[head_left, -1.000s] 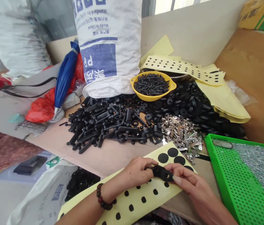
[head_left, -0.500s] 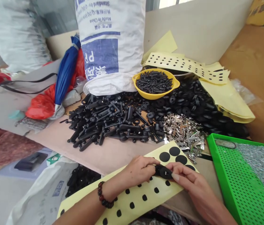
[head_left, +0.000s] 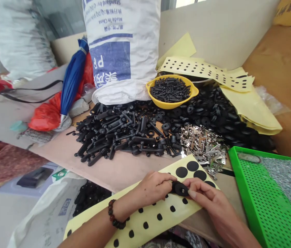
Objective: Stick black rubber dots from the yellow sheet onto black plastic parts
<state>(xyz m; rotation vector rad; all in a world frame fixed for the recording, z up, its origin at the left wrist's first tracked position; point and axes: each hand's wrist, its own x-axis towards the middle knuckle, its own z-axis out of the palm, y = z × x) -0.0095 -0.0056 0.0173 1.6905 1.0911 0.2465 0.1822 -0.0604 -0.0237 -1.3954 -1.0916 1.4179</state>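
Both: left hand (head_left: 152, 188), right hand (head_left: 208, 199) | pinching black part (head_left: 179, 188) | less exposed than earlier

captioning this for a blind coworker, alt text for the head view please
Left hand and right hand hold a black rounded part over a black-spotted yellow sheet. Beyond lie black plastic parts, a pile of silvery metal pieces, a yellow bowl of ribbed black pieces and a white printed sack; a green perforated tray sits at right.

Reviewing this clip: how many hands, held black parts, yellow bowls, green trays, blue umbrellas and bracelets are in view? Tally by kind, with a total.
Hands: 2
Held black part: 1
Yellow bowl: 1
Green tray: 1
Blue umbrella: 1
Bracelet: 1
Total: 7
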